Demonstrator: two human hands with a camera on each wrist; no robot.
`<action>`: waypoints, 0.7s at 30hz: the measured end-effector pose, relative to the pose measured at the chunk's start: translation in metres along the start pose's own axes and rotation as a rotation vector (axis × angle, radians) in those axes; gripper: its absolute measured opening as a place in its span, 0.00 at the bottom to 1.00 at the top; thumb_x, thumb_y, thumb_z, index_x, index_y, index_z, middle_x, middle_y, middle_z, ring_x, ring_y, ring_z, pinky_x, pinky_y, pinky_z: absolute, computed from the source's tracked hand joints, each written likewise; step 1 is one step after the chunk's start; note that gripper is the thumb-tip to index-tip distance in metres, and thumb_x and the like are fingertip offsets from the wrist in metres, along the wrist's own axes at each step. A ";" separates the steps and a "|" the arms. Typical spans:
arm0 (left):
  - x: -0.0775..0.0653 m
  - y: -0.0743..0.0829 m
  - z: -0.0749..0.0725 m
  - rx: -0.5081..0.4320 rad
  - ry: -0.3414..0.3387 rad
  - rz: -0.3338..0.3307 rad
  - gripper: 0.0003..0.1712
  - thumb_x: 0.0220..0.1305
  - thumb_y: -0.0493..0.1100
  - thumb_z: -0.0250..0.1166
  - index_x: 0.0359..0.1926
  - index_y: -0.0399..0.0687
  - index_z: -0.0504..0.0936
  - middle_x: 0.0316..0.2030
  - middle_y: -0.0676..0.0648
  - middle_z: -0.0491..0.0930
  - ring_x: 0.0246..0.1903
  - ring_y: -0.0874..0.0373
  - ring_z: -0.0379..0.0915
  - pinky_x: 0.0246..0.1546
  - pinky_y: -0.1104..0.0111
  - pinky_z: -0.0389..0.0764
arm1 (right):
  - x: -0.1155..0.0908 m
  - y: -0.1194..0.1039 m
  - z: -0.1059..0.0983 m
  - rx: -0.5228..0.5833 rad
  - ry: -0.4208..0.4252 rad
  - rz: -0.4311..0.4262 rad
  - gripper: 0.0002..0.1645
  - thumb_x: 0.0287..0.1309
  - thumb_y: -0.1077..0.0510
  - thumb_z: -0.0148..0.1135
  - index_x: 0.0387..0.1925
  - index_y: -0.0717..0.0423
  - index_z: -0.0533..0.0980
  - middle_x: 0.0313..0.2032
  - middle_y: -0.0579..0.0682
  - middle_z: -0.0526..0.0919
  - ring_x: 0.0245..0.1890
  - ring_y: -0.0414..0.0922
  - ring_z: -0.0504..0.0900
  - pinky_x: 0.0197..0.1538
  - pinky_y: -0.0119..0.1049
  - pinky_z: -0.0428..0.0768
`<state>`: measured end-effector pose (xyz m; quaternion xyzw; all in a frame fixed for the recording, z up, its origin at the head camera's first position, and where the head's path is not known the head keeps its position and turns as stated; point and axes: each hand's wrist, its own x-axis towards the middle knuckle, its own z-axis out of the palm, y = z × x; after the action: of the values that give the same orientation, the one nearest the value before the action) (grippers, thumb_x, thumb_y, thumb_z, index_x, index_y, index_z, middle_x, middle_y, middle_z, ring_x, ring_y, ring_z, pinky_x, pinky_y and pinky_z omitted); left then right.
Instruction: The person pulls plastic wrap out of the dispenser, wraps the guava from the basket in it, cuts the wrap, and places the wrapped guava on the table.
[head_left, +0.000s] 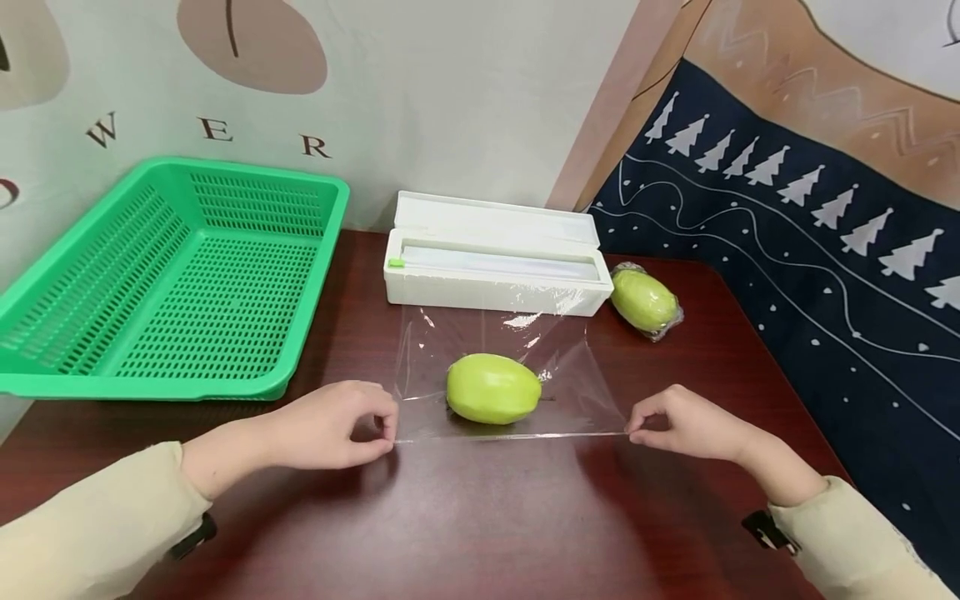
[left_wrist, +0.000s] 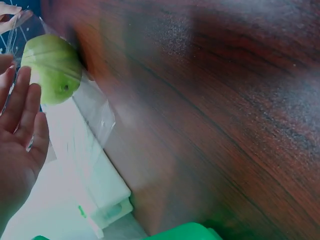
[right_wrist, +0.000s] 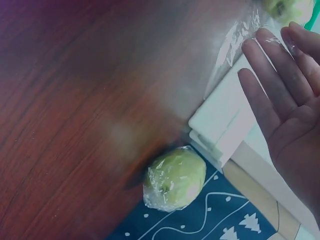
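A sheet of clear cling film stretches from the white dispenser box to both hands. My left hand pinches its near left corner between thumb and forefinger. At the near right corner, my right hand pinches the film the same way. Between the hands, a smooth yellow-green oval fruit lies on its side, and the film overlaps it in the head view. In the left wrist view, film streaks cross the fruit beyond the left hand. The right wrist view shows the right hand with its other fingers extended.
The dispenser's lid stands raised at the back. To its right lies a second green fruit wrapped in film. A green plastic basket stands at the left. Printed cloths hang behind the dark wooden table.
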<state>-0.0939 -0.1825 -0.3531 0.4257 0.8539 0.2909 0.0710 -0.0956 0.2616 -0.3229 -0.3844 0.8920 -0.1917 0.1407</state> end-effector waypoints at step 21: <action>0.033 -0.015 0.007 0.068 0.569 -0.219 0.09 0.53 0.40 0.66 0.21 0.53 0.75 0.22 0.57 0.74 0.27 0.63 0.69 0.30 0.69 0.71 | 0.024 0.022 -0.015 0.124 0.149 0.243 0.05 0.57 0.59 0.62 0.33 0.56 0.81 0.29 0.49 0.84 0.30 0.31 0.75 0.38 0.28 0.77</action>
<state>-0.1222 -0.1615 -0.3626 0.2348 0.8896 0.3602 -0.1543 -0.1313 0.2612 -0.3217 -0.2487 0.9265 -0.2559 0.1196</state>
